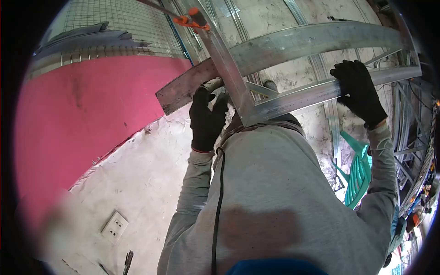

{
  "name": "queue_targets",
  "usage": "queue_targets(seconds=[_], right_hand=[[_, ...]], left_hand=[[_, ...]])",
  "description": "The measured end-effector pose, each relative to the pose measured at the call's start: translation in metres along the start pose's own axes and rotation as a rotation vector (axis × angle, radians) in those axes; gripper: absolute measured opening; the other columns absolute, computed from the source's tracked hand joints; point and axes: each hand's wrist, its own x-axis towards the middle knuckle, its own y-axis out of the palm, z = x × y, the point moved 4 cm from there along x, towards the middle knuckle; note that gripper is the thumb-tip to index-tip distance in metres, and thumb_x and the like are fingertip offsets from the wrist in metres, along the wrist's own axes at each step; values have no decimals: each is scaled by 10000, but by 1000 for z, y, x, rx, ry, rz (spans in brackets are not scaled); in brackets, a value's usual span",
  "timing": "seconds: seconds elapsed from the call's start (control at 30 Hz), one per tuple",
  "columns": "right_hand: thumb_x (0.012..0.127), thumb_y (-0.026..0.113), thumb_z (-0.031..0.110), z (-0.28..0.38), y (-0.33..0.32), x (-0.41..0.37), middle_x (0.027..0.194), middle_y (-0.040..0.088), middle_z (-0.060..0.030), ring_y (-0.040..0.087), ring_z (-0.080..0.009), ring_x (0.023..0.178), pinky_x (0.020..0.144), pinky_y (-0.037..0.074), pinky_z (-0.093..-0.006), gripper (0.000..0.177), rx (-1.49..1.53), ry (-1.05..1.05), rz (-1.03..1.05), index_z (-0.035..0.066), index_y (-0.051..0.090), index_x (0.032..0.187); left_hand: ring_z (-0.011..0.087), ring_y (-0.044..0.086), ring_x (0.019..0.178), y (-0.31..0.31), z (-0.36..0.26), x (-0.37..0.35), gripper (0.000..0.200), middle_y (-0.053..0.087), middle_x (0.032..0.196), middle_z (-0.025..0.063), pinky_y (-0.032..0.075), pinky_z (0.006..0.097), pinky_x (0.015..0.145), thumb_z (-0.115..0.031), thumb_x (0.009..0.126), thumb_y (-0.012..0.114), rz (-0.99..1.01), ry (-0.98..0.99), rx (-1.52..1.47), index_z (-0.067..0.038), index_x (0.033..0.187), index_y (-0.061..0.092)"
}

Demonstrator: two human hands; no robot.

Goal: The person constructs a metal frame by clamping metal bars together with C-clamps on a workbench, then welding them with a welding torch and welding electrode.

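A welded-looking frame of grey metal tubes [293, 99] lies across in front of my waist, its corner close to my body. My right hand [360, 91], in a black glove, is wrapped over the near tube toward its right end. My left hand [208, 117], also in a black glove, is curled beside the left tube. Its fingers reach a pale, rounded piece [213, 85] whose kind I cannot make out. Behind it runs a wide, flat metal bar [298, 43], passing beneath the left tube. An orange-handled clamp [192, 20] sits on the left tube's far end.
A pink panel [105, 91] covers the left, with wire mesh [123, 23] beyond it. A socket outlet [114, 227] is at lower left. Metal profiles [332, 128] lie on the floor, near a green plastic chair [360, 174]. A black cable [217, 206] hangs down my front.
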Motion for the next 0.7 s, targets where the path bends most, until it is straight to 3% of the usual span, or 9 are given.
queue_targets(seconds=[0.07, 0.17, 0.33, 0.4, 0.43, 0.47, 0.53, 0.57, 0.7], right_hand=[[595, 890, 59, -17, 14, -2, 1206, 657, -113, 610, -359, 1178, 1107, 451, -496, 668, 54, -6, 51, 83, 634, 1212], [612, 870, 59, -34, 31, -12, 1273, 641, -118, 591, -369, 1265, 1178, 432, -518, 666, 129, 26, 109, 86, 617, 1228], [638, 858, 48, -35, 27, -10, 1296, 644, -123, 588, -371, 1281, 1174, 439, -513, 658, 185, -11, 100, 81, 624, 1252], [648, 855, 48, -41, 24, -13, 1326, 644, -129, 580, -377, 1304, 1187, 431, -517, 670, 197, -35, 125, 79, 626, 1277], [630, 865, 41, -45, 18, -17, 1343, 643, -127, 581, -374, 1298, 1175, 436, -512, 709, 148, -77, 53, 80, 629, 1297], [612, 876, 35, -52, 12, -22, 1360, 642, -125, 582, -371, 1292, 1164, 441, -506, 748, 98, -120, -20, 80, 632, 1317], [636, 854, 18, -86, 4, -39, 1434, 617, -139, 554, -386, 1360, 1188, 430, -513, 761, 75, -68, 42, 87, 622, 1358], [653, 846, 18, -104, 2, -50, 1440, 614, -142, 550, -390, 1365, 1186, 430, -515, 755, 50, -74, 48, 88, 619, 1369], [708, 831, 32, -157, -2, -75, 1405, 632, -147, 564, -398, 1338, 1156, 451, -497, 715, 28, -57, 78, 80, 612, 1387]], left_hand=[[176, 682, 1170, 13, -10, -2, 374, 726, 1256, 86, 549, 337, 969, -54, 982, 700, -40, 84, 42, -44, 1354, 666], [178, 674, 1113, 19, -14, -8, 440, 699, 1275, 115, 538, 317, 924, -54, 988, 682, -36, -336, -347, -36, 1420, 598], [156, 662, 1051, 35, -23, -25, 468, 671, 1325, 137, 544, 311, 893, -116, 993, 712, -9, -411, -596, -13, 1431, 581], [206, 669, 1189, 41, -42, -34, 657, 659, 1381, 125, 542, 363, 1046, -160, 933, 820, 27, -401, -94, -20, 1507, 532], [287, 624, 1309, 38, -30, -49, 861, 596, 1496, 176, 503, 414, 1124, -251, 829, 934, -28, -139, 239, -44, 1549, 509], [287, 624, 1309, 35, -37, -48, 861, 596, 1496, 176, 503, 414, 1124, -251, 829, 934, -34, -150, 244, -44, 1549, 509], [362, 527, 1435, 35, -61, -47, 977, 500, 1596, 225, 467, 477, 1164, -308, 739, 990, 46, 164, 592, -70, 1561, 518], [460, 449, 1479, 37, -54, -47, 934, 473, 1601, 263, 405, 538, 1198, -537, 701, 950, 66, 146, 568, -97, 1462, 634], [455, 393, 1522, 63, -52, -42, 814, 425, 1630, 274, 323, 593, 1243, -616, 728, 893, 94, 255, 647, -136, 1359, 711]])
